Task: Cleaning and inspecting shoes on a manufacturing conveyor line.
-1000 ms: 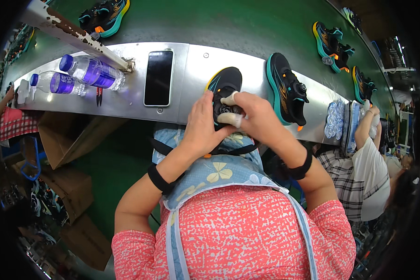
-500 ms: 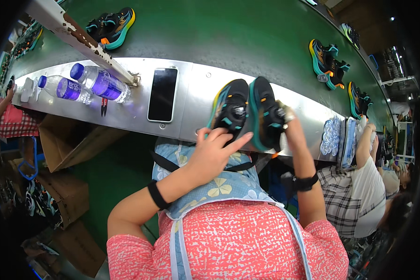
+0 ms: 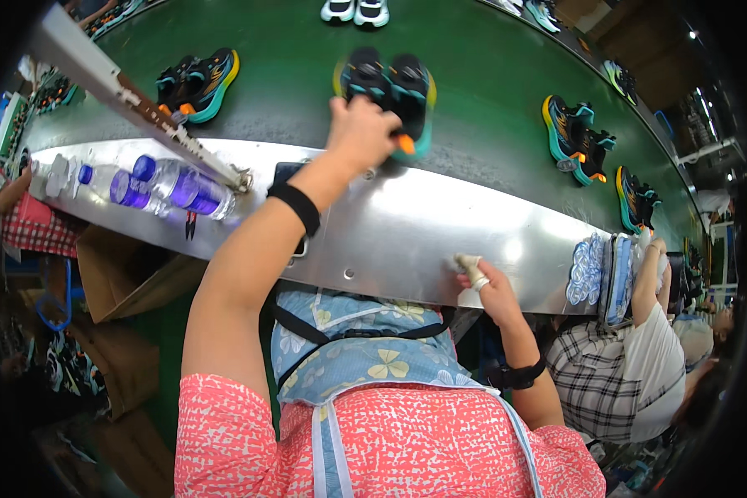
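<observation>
Over the green conveyor belt (image 3: 490, 124), my left hand (image 3: 361, 137) is closed on a pair of black sneakers (image 3: 386, 83) with yellow-to-teal soles and orange tabs. The pair is side by side, toes pointing away from me, a little blurred; whether the soles touch the belt I cannot tell. Above the metal ledge (image 3: 407, 241) is my right hand (image 3: 490, 286), with nothing visible in it. Pale covers wrap its fingertips, and those fingers stick out to the left, apart from the thumb.
Water bottles (image 3: 195, 191) and a phone (image 3: 286, 173), partly hidden by my left forearm, lie on the ledge. A chipped white post (image 3: 141, 104) rises at left. More sneakers (image 3: 203, 83) stand on the belt. At right, a co-worker's arm (image 3: 646, 282) is beside blue-and-white pieces (image 3: 588, 267).
The sneakers have gone from the ledge forward onto or over the belt, in my left hand. My right hand has let go and drawn back slightly. White shoes now show at the top.
</observation>
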